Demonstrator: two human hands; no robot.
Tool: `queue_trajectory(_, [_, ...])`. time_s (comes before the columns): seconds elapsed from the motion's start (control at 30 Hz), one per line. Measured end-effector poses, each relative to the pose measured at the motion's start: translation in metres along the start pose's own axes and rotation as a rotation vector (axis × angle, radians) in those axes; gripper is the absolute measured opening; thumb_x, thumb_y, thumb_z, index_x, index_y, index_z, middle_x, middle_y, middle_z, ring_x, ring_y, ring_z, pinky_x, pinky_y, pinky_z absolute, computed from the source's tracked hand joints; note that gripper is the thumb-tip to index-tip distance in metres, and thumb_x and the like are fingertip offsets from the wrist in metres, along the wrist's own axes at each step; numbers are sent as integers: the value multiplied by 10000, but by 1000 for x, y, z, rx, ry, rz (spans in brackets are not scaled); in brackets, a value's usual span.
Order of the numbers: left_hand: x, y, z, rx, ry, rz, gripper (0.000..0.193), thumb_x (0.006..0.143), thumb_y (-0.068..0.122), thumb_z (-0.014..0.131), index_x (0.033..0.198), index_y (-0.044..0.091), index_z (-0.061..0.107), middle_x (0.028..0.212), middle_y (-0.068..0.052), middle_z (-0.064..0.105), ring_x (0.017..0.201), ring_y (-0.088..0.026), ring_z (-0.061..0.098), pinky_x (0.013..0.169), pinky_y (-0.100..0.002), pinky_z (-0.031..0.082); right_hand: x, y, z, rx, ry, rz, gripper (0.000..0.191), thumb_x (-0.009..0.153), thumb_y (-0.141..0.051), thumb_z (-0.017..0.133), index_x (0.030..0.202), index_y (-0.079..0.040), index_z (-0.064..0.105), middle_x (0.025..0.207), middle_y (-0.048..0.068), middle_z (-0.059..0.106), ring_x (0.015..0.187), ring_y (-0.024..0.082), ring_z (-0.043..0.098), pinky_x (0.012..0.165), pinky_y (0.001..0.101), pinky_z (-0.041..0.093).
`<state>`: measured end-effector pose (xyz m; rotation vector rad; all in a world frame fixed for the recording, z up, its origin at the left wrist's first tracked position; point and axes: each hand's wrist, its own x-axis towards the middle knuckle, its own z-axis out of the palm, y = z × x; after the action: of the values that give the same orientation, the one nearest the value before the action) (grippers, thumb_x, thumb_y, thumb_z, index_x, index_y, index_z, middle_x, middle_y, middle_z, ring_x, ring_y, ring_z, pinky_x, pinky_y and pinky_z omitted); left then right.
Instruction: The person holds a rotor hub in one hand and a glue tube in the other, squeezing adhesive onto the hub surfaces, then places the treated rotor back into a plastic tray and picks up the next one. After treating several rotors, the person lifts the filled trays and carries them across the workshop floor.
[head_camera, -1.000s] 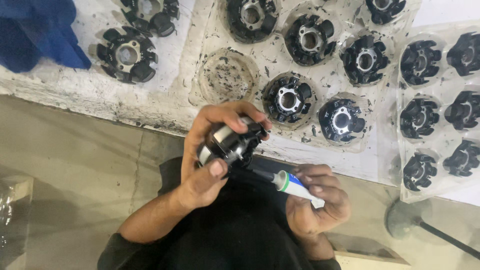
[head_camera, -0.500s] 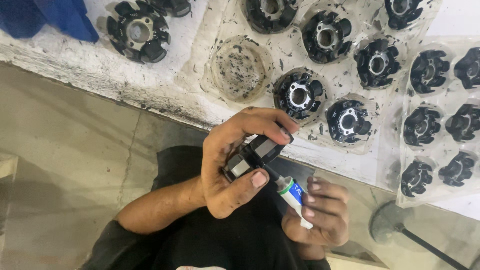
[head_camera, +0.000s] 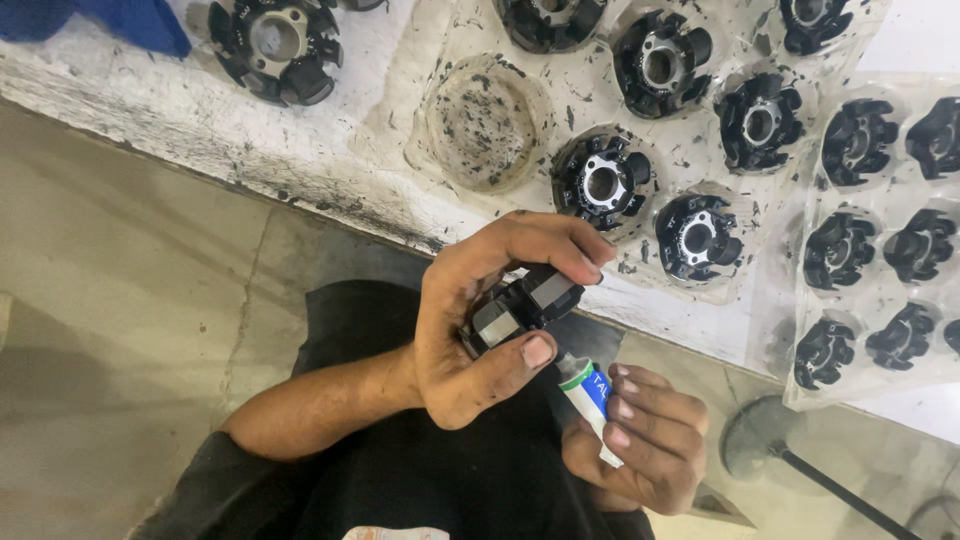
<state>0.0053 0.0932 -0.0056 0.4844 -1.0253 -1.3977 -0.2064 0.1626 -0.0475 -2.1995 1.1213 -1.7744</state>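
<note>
Concrete floor (head_camera: 130, 300) lies grey and cracked under you, and beyond it runs a white, grimy bench top (head_camera: 370, 150) smeared with black marks. On it sit clear plastic trays (head_camera: 800, 300) with round pockets, most filled with black ring-shaped metal parts (head_camera: 603, 183), while one pocket (head_camera: 487, 122) shows only dark smudges. A blue cloth (head_camera: 130, 20) pokes in at the top left, and a round stand base (head_camera: 757, 435) rests on the floor at the right. Your left hand (head_camera: 470, 340) is curled tightly around a black metal part (head_camera: 522, 305), thumb below and fingers over the top, held just above your lap. Your right hand (head_camera: 640, 440) is closed around a small white tube (head_camera: 590, 395) with a blue label, its tip just under your left thumb. Compared with a second ago, the part has turned in your grip so its flat grey faces show, and the tube now sits closer beneath it.
</note>
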Motion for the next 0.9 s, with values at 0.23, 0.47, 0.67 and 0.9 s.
queue_trajectory(0.23, [-3, -2, -1, -69, 10, -35, 430, 974, 186, 618, 1327, -52, 558, 1341, -240, 596, 1197, -197, 588, 1100, -309, 450, 6, -4, -13, 4, -123, 13, 243, 790, 2, 748, 960, -51, 584, 927, 76, 608, 927, 237, 655, 816, 470, 692])
queue_trajectory(0.47, [-6, -7, -1, -118, 28, -25, 396, 982, 177, 620, 1297, -54, 552, 1339, -235, 600, 1200, -190, 585, 1101, -309, 451, 5, -3, -3, -4, -42, -6, 199, 805, -11, 754, 930, -36, 600, 893, 85, 617, 910, 237, 667, 785, 457, 698])
queue_trajectory(0.67, [-8, -14, -3, -131, 29, 0, 376, 1017, 185, 620, 1311, -39, 549, 1334, -227, 594, 1220, -185, 584, 1112, -326, 468, 5, -3, 1, -1, 7, -8, 186, 836, -75, 770, 908, -30, 604, 868, 90, 620, 899, 238, 676, 774, 460, 698])
queue_trajectory(0.9, [-13, -19, 0, -271, 103, -45, 399, 1040, 243, 632, 1336, -11, 547, 1328, -223, 594, 1204, -211, 599, 1110, -360, 484, 5, -7, 7, -10, 61, 22, 183, 863, -45, 774, 890, -33, 594, 873, 90, 616, 899, 238, 680, 778, 465, 701])
